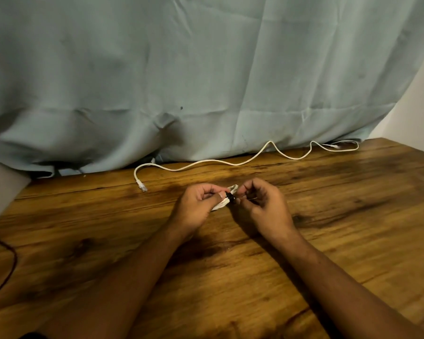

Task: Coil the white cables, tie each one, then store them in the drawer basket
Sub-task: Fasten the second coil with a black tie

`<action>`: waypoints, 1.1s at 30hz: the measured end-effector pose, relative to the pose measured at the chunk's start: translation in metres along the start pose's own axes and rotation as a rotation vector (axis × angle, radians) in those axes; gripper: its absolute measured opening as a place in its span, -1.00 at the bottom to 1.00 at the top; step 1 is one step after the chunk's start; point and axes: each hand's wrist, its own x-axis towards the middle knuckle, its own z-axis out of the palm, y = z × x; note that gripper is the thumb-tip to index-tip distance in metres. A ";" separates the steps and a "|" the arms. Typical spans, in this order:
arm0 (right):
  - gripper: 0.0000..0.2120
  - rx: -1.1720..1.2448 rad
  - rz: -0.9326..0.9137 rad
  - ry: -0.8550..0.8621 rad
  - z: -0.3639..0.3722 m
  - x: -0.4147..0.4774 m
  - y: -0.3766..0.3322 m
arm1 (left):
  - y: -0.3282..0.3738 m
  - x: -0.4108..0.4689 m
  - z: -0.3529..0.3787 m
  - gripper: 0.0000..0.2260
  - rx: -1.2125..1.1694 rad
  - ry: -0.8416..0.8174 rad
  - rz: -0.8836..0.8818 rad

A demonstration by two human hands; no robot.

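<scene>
Two white cables in view. One, the coiled cable [220, 205], is folded into a short bundle and held just above the wooden table [328, 216]; I take it as reference for everything else.

Left hand [198, 201]: fingers curled round the bundle's left end, thumb and forefinger pinching it close to the wrap.

Right hand [260, 206]: fingers curled in, tips pinching the black tie [229, 198] at the bundle's waist. A thin tail runs rightward from the wrap into this hand. Whether the tie is a twist wire or a zip type, cannot tell.

Loose cable [206, 162]: uncoiled, snaking across the table well beyond the bundle, close under the hem of the blue cloth [206, 69]. Its plug [142, 187] lies beyond and left of the bundle.

A dark cord [11, 255] sits far left of the bundle, nearer the person. Drawer basket: not in view.

Judgement: step in hand is tying cable one, so the task is under halfway. To do it well, the left hand should keep the loops squeezed flat so none springs out. The right should draw the tail snug at mid-bundle, not so tight as to kink the strands.
</scene>
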 end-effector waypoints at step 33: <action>-0.71 0.103 0.051 0.093 0.007 -0.002 -0.005 | 0.009 -0.007 -0.008 -0.77 -0.012 -0.073 -0.038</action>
